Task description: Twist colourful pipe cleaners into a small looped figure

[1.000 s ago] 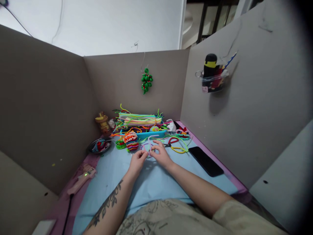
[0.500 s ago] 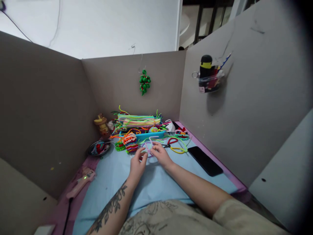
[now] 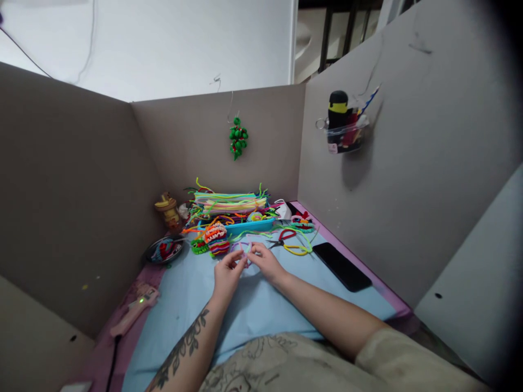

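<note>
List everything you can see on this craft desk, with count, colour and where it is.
pipe cleaner loop: one, lilac, pinched between both hands
pipe cleaner stack: many, mixed colours, in blue tray at back
scissors: one, red handles, right of the hands
phone: one, black, right side of the blue mat
glue gun: one, pink, left edge
bowl: one, dark, back left
hanging ornament: one, green, back wall
left hand: on the loop
right hand: on the loop

hands (image 3: 245, 267) drawn closer together, pipe cleaner (image 3: 241, 248) lifted
</note>
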Demonstrator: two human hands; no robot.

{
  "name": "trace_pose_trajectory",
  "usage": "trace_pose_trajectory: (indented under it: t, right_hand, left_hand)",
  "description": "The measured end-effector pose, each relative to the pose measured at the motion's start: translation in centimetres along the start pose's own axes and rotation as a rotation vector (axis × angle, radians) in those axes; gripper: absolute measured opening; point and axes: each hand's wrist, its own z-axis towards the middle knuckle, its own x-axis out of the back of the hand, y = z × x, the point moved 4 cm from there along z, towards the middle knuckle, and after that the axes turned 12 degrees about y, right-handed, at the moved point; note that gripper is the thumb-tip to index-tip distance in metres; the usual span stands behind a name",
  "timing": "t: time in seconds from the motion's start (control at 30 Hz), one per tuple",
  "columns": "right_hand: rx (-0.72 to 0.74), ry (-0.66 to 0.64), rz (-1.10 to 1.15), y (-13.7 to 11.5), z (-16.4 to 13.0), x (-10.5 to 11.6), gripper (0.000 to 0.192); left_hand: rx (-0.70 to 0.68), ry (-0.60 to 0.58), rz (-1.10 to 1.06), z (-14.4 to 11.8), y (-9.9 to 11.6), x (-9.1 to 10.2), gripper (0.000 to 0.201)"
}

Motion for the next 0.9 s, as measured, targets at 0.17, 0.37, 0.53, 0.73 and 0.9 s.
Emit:
trace_pose_trajectory:
  t: [0.17,0.37,0.53,0.73,0.9]
  right_hand:
    - [0.089,0.204,-0.051,-0.4,1.4,2.0,0.024]
    - [0.242,0.233,-0.253,-0.7,4.1,5.4,0.015]
    - [0.334,0.031,-0.46,0.1,4.3,4.9,0.023]
    - [0.369,-0.026,-0.454,0.0,3.7,4.1,0.026]
    - [0.3,0.024,-0.376,0.1,4.0,4.6,0.019]
  left_hand:
    - [0.066,0.033,-0.024,0.3,0.2,0.3,0.035]
    - [0.098,0.044,-0.061,0.8,-0.4,0.4,0.037]
    - [0.084,-0.014,-0.038,0.6,-0.4,0.1,0.037]
    - [0.031,-0.115,0.001,0.1,-0.2,-0.2,0.036]
    - [0.065,-0.081,-0.018,0.4,-0.3,-0.1,0.036]
